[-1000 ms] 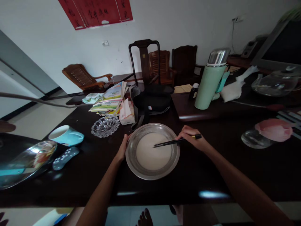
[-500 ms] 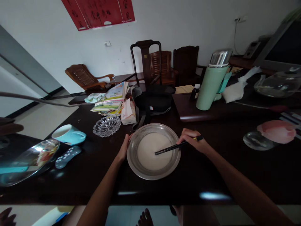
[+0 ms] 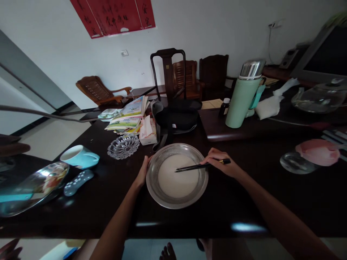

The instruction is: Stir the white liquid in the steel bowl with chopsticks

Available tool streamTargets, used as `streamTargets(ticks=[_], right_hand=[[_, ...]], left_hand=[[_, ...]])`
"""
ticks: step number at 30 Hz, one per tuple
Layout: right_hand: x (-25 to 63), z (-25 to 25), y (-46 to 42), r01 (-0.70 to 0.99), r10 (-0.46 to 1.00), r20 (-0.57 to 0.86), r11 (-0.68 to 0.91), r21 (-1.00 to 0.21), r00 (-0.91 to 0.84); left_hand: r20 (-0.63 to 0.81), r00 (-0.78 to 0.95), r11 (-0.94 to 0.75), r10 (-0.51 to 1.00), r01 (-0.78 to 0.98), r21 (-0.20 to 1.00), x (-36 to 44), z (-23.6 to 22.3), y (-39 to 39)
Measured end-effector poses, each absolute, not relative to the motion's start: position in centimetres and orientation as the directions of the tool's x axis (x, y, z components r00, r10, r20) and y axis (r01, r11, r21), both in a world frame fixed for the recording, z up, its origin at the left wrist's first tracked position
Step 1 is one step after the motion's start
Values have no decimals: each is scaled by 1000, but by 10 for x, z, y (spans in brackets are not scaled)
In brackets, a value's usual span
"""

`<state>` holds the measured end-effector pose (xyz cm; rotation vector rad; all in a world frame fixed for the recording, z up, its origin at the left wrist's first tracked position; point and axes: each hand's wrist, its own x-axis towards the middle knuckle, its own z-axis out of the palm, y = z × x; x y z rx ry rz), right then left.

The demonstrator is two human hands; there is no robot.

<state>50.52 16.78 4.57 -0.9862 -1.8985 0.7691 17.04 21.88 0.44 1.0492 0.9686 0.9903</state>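
A wide metal bowl (image 3: 154, 180) stands on the dark table in front of me, holding a smooth, milky white liquid (image 3: 177, 186). My left hand (image 3: 143, 171) grips the bowl's left side, its fingers partly hidden behind the rim. Over the right rim, my right hand (image 3: 221, 163) is closed around a pair of black chopsticks (image 3: 192, 167) with gold bands. Their tips point left and reach the liquid near the bowl's middle.
Left of the bowl are a glass dish (image 3: 123, 147), a light blue mug (image 3: 80, 157) and a metal basin (image 3: 35, 189). Behind it lie a tissue pack (image 3: 148, 133) and a black bag (image 3: 177, 117). Rightward stand a green thermos (image 3: 243, 99) and a jar with a pink lid (image 3: 317, 152).
The chopsticks have swung so that their tips sit farther up and slightly left in the liquid, lying flatter. My right hand has tilted with them; my left hand stays on the bowl.
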Motion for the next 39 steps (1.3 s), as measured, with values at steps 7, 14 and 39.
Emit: streamTargets(ticks=[7, 14, 39], right_hand=[[505, 45, 168, 313, 837, 384, 512, -799, -390], [506, 46, 169, 332, 856, 430, 509, -794, -286], [504, 47, 168, 328, 843, 393, 513, -793, -367]], left_hand=[[-164, 244, 208, 956, -164, 964, 170, 5, 219], [-169, 250, 211, 953, -151, 966, 169, 5, 219], [-163, 249, 201, 955, -138, 970, 171, 7, 217]])
